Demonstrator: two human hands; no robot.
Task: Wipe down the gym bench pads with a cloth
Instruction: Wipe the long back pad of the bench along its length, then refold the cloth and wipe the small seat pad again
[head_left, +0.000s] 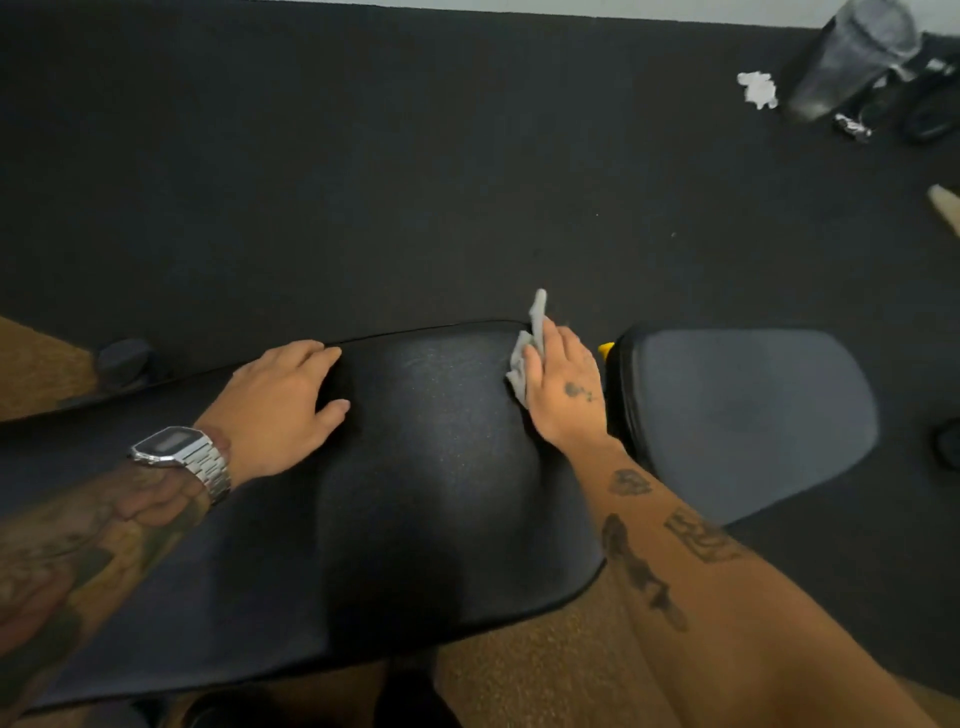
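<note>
Right hand (563, 384) presses grey cloth (524, 358) flat on long back pad (426, 467), fingers straight; left hand (283, 400) rests spread on pad

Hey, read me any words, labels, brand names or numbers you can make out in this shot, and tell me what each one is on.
Nothing reads clearly.
Silver metal wristwatch on the left wrist: dark display, digits too blurred to read.
Block-letter tattoo on the right forearm: lettering too blurred to read.
Long black padded bench pad: no label visible.
</note>
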